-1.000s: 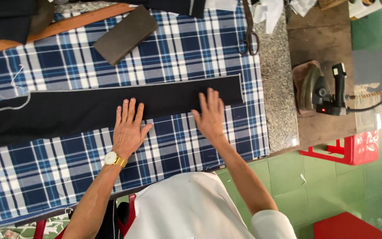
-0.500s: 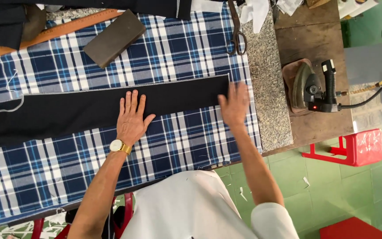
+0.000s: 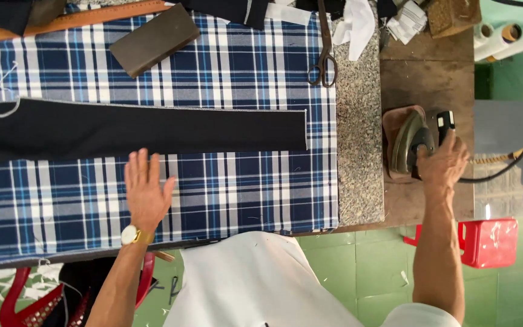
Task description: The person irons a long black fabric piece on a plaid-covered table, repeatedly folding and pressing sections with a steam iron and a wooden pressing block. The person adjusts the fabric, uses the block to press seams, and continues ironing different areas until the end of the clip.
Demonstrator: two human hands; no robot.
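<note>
At 3 o'clock of the frame, on brown wooden side table: right hand closing around black handle of electric iron, fingers curled over grip. Iron: dull metal body, pointed nose aiming toward 12 o'clock, lying on reddish-brown pad, black cord trailing off toward 3 o'clock.

Across centre-left, on blue-white plaid cloth covering work table: long black fabric strip lying flat, running from 9 o'clock edge to about centre, squared end with pale stitched edge at its 3 o'clock end, thin light edging along its upper side. Matte, dark, smooth, no visible folds.

At 7 o'clock of strip: left hand resting open, palm down, fingers spread, released, holding nothing; fingertips just beside lower edge of strip, touching or not, hard telling. Gold wristwatch sitting on that wrist.

At 11 o'clock: dark rectangular block lying tilted on plaid, wooden ruler running along top edge behind it. At 12 o'clock: scissors lying on speckled stone slab, blades pointing toward 12 o'clock. At 4 o'clock, on green tiled floor: red plastic stool.
</note>
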